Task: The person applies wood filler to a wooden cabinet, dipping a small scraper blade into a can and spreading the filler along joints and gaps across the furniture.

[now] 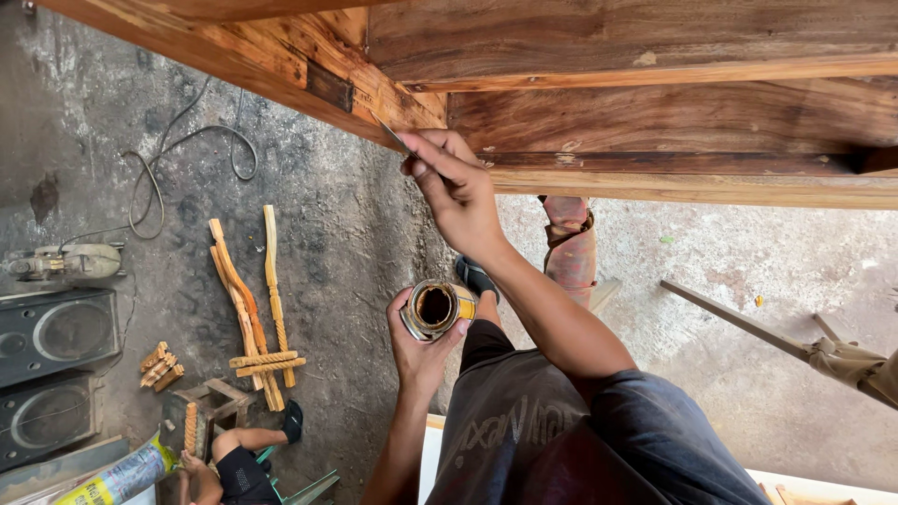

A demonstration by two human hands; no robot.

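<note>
My right hand (pixel 456 184) is raised to the underside of a large brown wooden frame (pixel 655 122) and pinches a thin metal blade (pixel 393 134) against the wood at a joint. My left hand (pixel 418 353) is lower, near my lap, and holds a small open tin can (pixel 436 307) with dark brown paste inside. The can's mouth faces up toward me. My dark shorts and knee fill the lower middle.
On the concrete floor at left lie turned wooden spindles (pixel 251 309), small wood pieces (pixel 160 366), a power tool (pixel 65 262) with a cable, and two black speakers (pixel 56 334). Another person sits at the bottom left (pixel 234 463). A wooden leg (pixel 569 245) stands behind my arm.
</note>
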